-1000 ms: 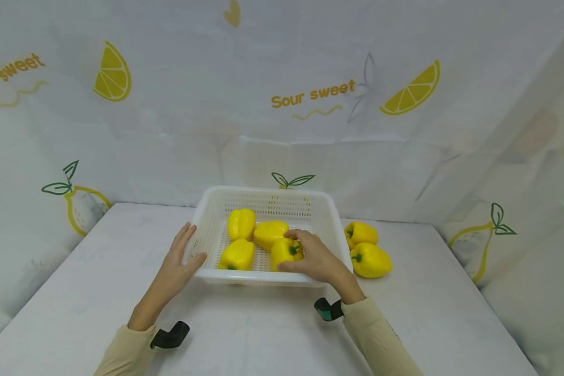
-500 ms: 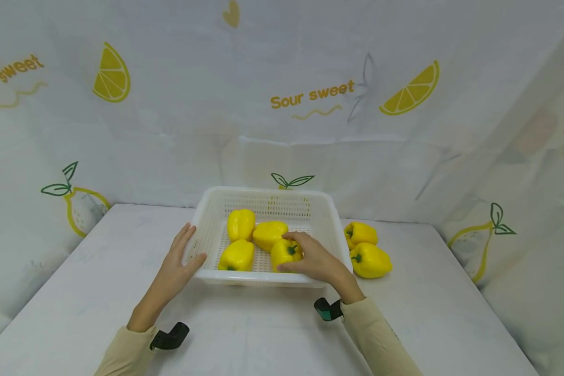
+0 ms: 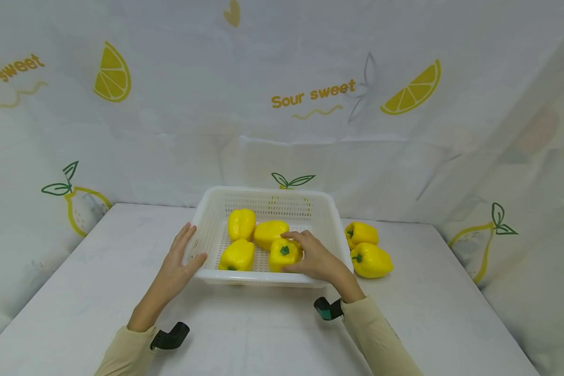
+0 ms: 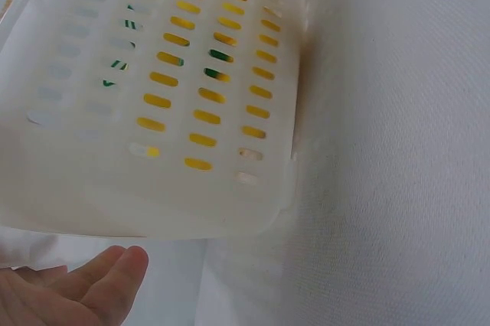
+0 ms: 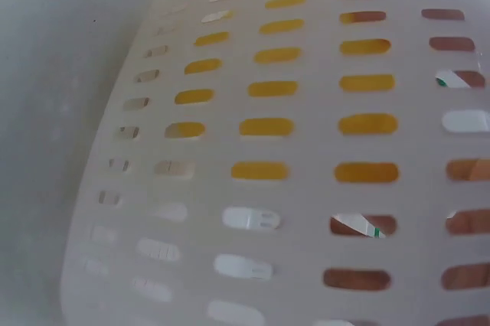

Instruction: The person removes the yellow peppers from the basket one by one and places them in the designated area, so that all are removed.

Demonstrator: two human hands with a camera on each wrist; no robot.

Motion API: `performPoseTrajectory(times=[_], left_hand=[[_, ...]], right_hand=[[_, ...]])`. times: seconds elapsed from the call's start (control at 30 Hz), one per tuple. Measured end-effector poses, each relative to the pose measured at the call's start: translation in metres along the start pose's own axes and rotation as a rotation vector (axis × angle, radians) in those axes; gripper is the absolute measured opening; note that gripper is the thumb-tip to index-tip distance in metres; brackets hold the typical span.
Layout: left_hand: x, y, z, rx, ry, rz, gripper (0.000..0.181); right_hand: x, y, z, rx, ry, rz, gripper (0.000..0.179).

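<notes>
Right hand (image 3: 314,258) holds a yellow pepper (image 3: 280,259) at lower middle, inside the basket (image 3: 263,278), with left hand (image 3: 178,259) loose beside it.

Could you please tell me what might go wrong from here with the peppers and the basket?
The right hand holds the front right pepper close to the pepper behind, so moving it might knock that one. The two outside peppers lie right by the basket, so a rightward nudge of it could roll them.
</notes>
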State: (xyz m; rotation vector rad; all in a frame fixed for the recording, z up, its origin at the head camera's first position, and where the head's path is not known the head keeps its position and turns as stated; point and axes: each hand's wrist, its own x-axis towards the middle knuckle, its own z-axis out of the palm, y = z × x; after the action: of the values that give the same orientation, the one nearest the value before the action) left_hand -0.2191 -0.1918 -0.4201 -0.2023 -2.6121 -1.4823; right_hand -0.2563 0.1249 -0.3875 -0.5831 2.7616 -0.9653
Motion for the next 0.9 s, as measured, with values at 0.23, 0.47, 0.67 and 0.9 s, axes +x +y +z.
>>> performPoseTrajectory(times=[0.23,0.47,0.67,0.9], left_hand=[[-0.0010,0.0010,-0.0006,-0.003,-0.004,-0.011,0.074],[-0.0024,0.0028,-0.0014,0.001,-0.003,-0.009,0.074],[-0.0013,0.0012,-0.0012,-0.003,0.000,-0.004,0.073],[0.0008,-0.0008,0.0001,-0.004,0.002,-0.013,0.073]], right_hand=[[-0.0004,0.0014,0.0006,-0.020,0.037,-0.047,0.072],[-0.0021,-0.0008,-0.0010,-0.052,0.069,-0.063,0.071],[-0.0054,-0.0035,-0.0019,-0.064,0.114,-0.094,0.070],[-0.0087,-0.0045,-0.0010,-0.083,0.191,-0.144,0.069]])
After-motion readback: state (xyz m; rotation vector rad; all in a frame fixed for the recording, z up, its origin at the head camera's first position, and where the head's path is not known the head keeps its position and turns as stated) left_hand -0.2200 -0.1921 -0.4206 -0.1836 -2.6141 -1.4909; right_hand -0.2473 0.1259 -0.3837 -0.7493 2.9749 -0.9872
